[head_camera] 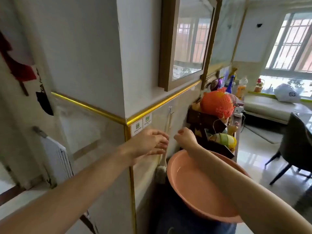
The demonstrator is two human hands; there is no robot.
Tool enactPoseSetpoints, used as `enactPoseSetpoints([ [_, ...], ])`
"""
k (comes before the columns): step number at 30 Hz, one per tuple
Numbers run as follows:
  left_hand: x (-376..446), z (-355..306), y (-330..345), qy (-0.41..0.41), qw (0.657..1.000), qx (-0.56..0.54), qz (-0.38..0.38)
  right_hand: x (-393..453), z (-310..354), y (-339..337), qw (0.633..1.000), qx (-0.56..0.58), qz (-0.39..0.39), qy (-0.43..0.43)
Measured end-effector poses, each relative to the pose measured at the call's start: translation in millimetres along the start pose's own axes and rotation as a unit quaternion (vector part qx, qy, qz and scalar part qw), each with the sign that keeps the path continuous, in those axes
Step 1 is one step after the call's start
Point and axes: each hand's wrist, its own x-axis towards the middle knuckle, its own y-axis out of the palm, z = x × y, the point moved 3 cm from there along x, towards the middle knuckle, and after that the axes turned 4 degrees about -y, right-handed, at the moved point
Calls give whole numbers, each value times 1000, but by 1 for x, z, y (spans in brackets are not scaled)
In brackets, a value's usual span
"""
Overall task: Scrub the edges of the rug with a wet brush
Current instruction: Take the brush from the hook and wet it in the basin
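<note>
A pale brush point(161, 172) hangs bristles-down on a cord point(168, 123) from a small hook point(170, 109) on the tiled wall. My left hand point(150, 142) reaches in from the left, and its loosely spread fingertips lie against the brush handle just under the cord. My right hand point(184, 137) is raised just right of the cord with its fingers loosely curled, holding nothing. Below both hands sits a pink basin point(182, 198) with a little water in it. No rug is in view.
A gold-trimmed wall corner point(125, 125) juts out on the left. A dark shelf unit point(204, 122) with netted fruit and bottles stands right of the basin. Farther right are a dark chair point(297, 149), a glossy floor and a window bench.
</note>
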Motion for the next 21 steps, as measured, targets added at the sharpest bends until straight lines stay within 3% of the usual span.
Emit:
enactPoseSetpoints([
  [5, 23, 13, 7, -4, 997, 37, -68, 6, -19, 37, 996, 58, 54, 33],
  [8, 33, 16, 4, -10, 995, 42, -92, 4, -10, 42, 996, 55, 66, -21],
  [12, 50, 24, 4, -24, 992, 65, -107, -2, 6, 29, 994, 24, 34, -104],
  [18, 73, 26, 18, -30, 987, 131, -89, -3, 35, -18, 989, 90, -21, -114],
  [21, 78, 23, 28, 6, 982, 159, -99, -5, 46, -36, 985, 107, -55, -122],
])
